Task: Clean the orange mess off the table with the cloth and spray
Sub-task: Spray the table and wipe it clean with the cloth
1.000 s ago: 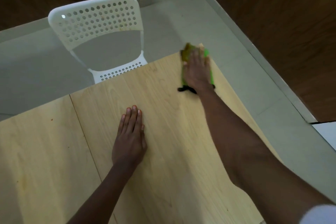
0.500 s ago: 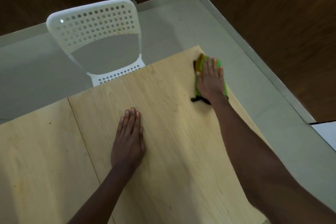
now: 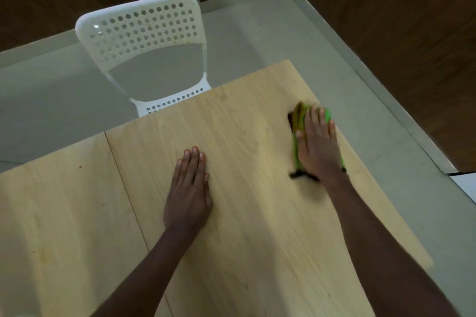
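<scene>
Your light wood table fills the lower view; its far edge and right edge meet at a corner just beyond the cloth. Grey floor lies past both edges. A white perforated chair is tucked at the table's far edge, well left of the cloth. A seam crosses the tabletop left of your left hand. Your left hand lies flat on the table, fingers straight and together, holding nothing. Your right hand presses flat on the green cloth, fingers extended, near the table's right edge. The cloth's far end is stained orange-brown. A tiny orange speck sits left of the seam.
</scene>
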